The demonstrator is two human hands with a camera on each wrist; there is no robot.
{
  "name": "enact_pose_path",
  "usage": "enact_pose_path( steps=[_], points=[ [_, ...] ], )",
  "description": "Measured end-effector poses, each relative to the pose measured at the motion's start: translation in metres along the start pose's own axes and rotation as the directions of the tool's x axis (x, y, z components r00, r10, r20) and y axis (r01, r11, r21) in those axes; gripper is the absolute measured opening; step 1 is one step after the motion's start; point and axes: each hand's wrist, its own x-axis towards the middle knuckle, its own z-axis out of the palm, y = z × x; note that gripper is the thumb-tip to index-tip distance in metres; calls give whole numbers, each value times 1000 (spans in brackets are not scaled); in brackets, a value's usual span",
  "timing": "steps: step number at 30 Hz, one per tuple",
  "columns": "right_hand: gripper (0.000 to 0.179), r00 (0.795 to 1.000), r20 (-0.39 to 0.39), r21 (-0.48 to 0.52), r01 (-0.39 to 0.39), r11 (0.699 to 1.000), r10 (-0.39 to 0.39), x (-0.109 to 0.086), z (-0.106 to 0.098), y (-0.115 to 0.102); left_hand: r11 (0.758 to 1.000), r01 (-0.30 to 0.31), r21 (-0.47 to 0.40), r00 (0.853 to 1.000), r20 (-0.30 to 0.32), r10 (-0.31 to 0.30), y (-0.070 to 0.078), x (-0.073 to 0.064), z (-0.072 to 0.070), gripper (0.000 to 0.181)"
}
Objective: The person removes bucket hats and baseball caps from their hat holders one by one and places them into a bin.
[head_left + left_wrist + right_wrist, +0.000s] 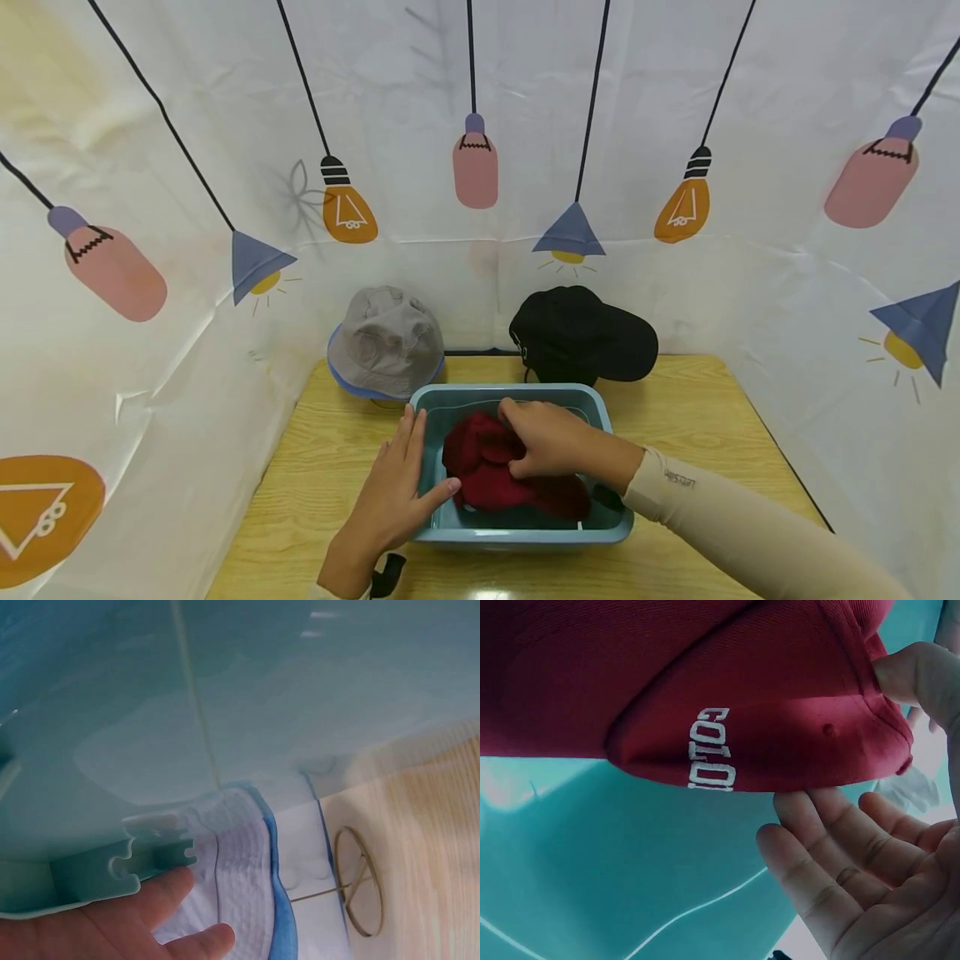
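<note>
A dark red cap (pixel 491 483) lies inside a light blue plastic basin (pixel 525 537) on the table. White raised letters show on the cap (pixel 742 735) in the right wrist view. My right hand (pixel 551 442) reaches over the basin's right side and grips the cap's edge, the thumb on one side and fingertips on the other. At the basin's left rim, my left hand (pixel 393 483) rests with its fingers straight and the thumb stretched over the inside. In the left wrist view, part of the left hand (pixel 127 922) shows by the basin wall.
Behind the basin, a grey bucket hat (pixel 386 342) with a blue brim edge stands at the left, and a black cap (pixel 585 333) at the right. Both are on the wooden table (pixel 300 475). A white sheet printed with lamps (pixel 420 275) hangs around the table.
</note>
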Motion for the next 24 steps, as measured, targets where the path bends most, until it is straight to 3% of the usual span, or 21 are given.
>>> enact_pose_path(
  steps=[13,24],
  points=[
    [89,992,97,-104,89,991,-79,19,24,-2,1000,2,7,1000,-1,-2,-1,-1,1,98],
    [89,980,174,-109,122,987,-102,22,33,-7,1000,-4,-11,1000,2,4,0,-1,0,97]
  ],
)
